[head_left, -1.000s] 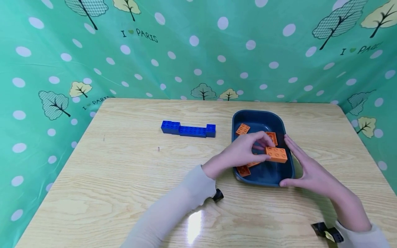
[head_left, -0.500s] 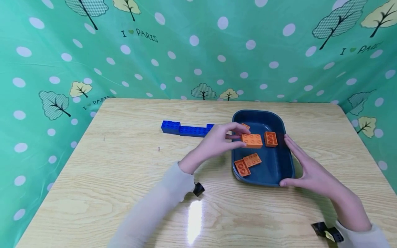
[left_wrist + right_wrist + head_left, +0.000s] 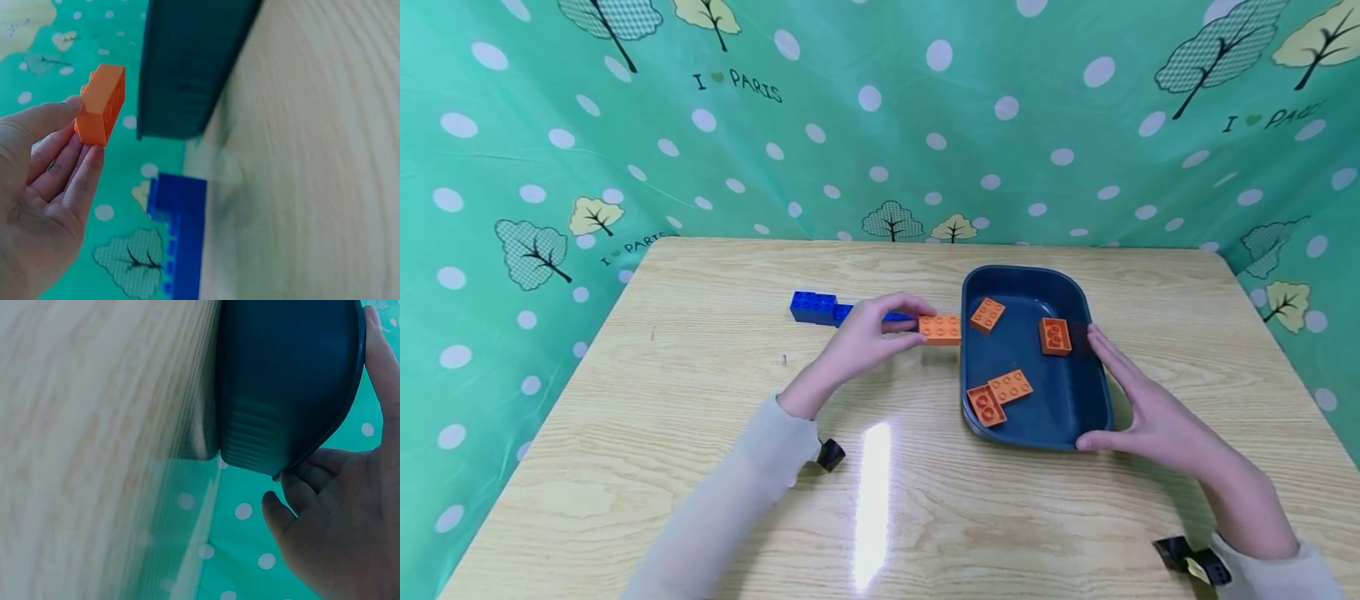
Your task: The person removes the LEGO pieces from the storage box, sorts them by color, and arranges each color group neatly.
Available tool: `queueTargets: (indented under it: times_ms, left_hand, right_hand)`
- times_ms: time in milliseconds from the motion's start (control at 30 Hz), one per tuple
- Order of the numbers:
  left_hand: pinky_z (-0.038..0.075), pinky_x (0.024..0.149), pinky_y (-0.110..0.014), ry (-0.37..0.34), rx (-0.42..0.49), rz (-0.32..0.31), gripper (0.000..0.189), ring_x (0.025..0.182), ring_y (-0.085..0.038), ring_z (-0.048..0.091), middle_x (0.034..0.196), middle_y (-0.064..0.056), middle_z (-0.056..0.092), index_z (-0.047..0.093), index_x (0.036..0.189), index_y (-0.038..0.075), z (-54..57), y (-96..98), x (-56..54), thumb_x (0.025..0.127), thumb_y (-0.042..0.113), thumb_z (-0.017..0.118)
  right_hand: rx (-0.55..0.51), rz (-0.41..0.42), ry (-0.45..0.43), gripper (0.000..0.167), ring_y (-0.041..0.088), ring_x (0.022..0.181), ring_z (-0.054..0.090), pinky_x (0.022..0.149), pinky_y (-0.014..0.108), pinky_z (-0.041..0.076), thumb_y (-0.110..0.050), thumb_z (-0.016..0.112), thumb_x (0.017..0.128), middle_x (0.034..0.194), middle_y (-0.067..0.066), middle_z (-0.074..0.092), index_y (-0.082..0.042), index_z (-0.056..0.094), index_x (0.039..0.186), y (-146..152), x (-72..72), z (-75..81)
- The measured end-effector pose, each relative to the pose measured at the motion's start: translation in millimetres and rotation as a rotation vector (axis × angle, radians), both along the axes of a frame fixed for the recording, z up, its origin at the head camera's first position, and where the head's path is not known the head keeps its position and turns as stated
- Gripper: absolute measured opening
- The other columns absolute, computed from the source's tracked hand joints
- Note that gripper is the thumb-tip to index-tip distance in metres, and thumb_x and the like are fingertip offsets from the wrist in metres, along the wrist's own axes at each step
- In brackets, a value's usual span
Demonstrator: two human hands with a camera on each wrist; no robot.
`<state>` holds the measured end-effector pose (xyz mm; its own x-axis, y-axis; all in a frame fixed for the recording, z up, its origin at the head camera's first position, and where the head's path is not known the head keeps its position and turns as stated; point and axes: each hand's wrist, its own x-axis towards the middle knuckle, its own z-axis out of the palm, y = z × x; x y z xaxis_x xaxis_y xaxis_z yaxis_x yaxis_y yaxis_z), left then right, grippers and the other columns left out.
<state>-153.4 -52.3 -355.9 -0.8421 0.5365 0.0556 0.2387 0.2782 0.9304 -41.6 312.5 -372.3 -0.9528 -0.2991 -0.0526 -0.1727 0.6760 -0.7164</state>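
Note:
In the head view my left hand [image 3: 876, 332] pinches an orange toy building brick [image 3: 940, 330] between thumb and fingertips. The brick is just left of a dark blue plastic tub [image 3: 966, 371]; the left wrist view shows this brick [image 3: 100, 103] raised, its studs turned to the left. My right hand [image 3: 1150, 425] rests against the tub's right side, thumb at the near corner and fingers stretched along the rim; the right wrist view shows the fingers at the tub's edge [image 3: 359, 375]. Behind my left hand, a row of blue bricks [image 3: 814, 307] is partly hidden.
Inside the tub lie several orange bricks: one upper left [image 3: 987, 315], one upside down at right [image 3: 1056, 337], and two touching near the lower left [image 3: 1010, 386]. Beneath is a wooden table [image 3: 625, 433], with a green patterned cloth [image 3: 820, 108] behind it.
My left hand has carried the orange brick leftward out of the tub, over its left rim. It now covers part of the blue row. The right hand and tub have stayed put.

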Motion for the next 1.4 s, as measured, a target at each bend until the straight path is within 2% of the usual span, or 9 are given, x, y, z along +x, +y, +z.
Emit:
queueTargets:
  times_ms: [33,167,367,400,467,600,667,1033,1400]
  left_hand:
    - [0.054,0.100,-0.022,-0.001,-0.006,0.005,0.033,0.123,-0.022,0.062,0.127,-0.008,0.066,0.065,0.122,0.006,-2.1,-2.9,-0.4,0.090,0.004,0.072]
    - [0.054,0.100,-0.023,-0.003,-0.033,0.031,0.032,0.124,-0.023,0.062,0.128,-0.010,0.066,0.066,0.122,0.006,-9.8,-11.6,-1.6,0.091,0.003,0.071]
    - [0.054,0.100,-0.026,0.004,-0.095,0.041,0.032,0.123,-0.025,0.062,0.128,-0.010,0.065,0.065,0.122,0.006,-18.4,-19.5,-3.5,0.091,0.002,0.070]
    - [0.054,0.101,-0.026,0.004,-0.107,0.039,0.032,0.123,-0.025,0.062,0.128,-0.010,0.065,0.065,0.122,0.006,-19.8,-20.6,-3.9,0.091,0.002,0.070]
    - [0.054,0.101,-0.027,0.005,-0.131,0.036,0.032,0.123,-0.025,0.062,0.127,-0.011,0.065,0.064,0.123,0.006,-22.7,-22.5,-4.9,0.091,0.001,0.069]
    - [0.053,0.103,-0.027,0.002,-0.176,0.048,0.031,0.124,-0.025,0.061,0.128,-0.011,0.065,0.064,0.122,0.005,-27.5,-25.7,-7.0,0.092,0.000,0.068]
    - [0.053,0.103,-0.027,-0.003,-0.197,0.056,0.031,0.124,-0.026,0.062,0.128,-0.011,0.065,0.064,0.122,0.004,-28.8,-26.7,-7.5,0.092,-0.001,0.067]
    - [0.055,0.101,-0.029,0.030,-0.343,0.092,0.030,0.118,-0.024,0.066,0.124,-0.011,0.067,0.066,0.119,0.005,-31.4,-26.7,-6.6,0.089,-0.001,0.070]
    - [0.057,0.098,-0.032,0.153,-0.461,0.123,0.025,0.111,-0.021,0.068,0.118,-0.007,0.072,0.070,0.113,0.008,-30.2,-25.4,-7.9,0.089,0.004,0.072]
  right_hand:
    - [0.000,0.000,0.002,0.123,-0.009,0.148,0.000,0.106,0.082,0.019,-0.022,0.089,0.073,0.170,-0.005,0.000,-0.030,0.003,0.161,0,0.3,0.0]
    - [0.007,0.008,0.002,0.124,-0.007,0.149,-0.001,0.105,0.082,0.020,-0.022,0.089,0.073,0.169,-0.006,-0.001,-0.030,0.002,0.161,1,0.8,0.3]
    - [-0.008,0.007,-0.007,0.124,0.020,0.156,0.001,0.106,0.082,0.017,-0.021,0.089,0.073,0.170,-0.006,-0.001,-0.030,0.002,0.161,0,0.3,0.4]
    - [-0.010,0.008,-0.007,0.124,0.021,0.156,0.001,0.107,0.082,0.017,-0.021,0.089,0.073,0.170,-0.006,-0.001,-0.030,0.002,0.161,0,0.1,0.2]
    - [-0.013,0.010,-0.004,0.124,0.017,0.156,0.001,0.107,0.082,0.016,-0.021,0.089,0.073,0.170,-0.006,-0.001,-0.030,0.003,0.161,0,-0.1,-0.3]
    - [-0.016,0.005,0.000,0.123,-0.005,0.150,0.001,0.107,0.082,0.018,-0.021,0.089,0.072,0.170,-0.007,0.000,-0.029,0.004,0.161,1,-0.6,-1.0]
    - [-0.016,0.005,0.001,0.123,-0.010,0.148,0.001,0.107,0.082,0.018,-0.021,0.089,0.073,0.170,-0.007,0.000,-0.029,0.004,0.161,1,-0.7,-1.2]
    - [-0.009,0.001,-0.003,0.124,-0.010,0.148,0.001,0.106,0.082,0.019,-0.021,0.090,0.072,0.169,-0.007,0.001,-0.030,0.003,0.161,1,-0.9,-0.5]
    - [-0.018,0.006,-0.006,0.123,-0.010,0.148,0.001,0.109,0.080,0.016,-0.021,0.089,0.073,0.170,-0.006,0.000,-0.030,0.003,0.161,2,-0.4,-1.0]
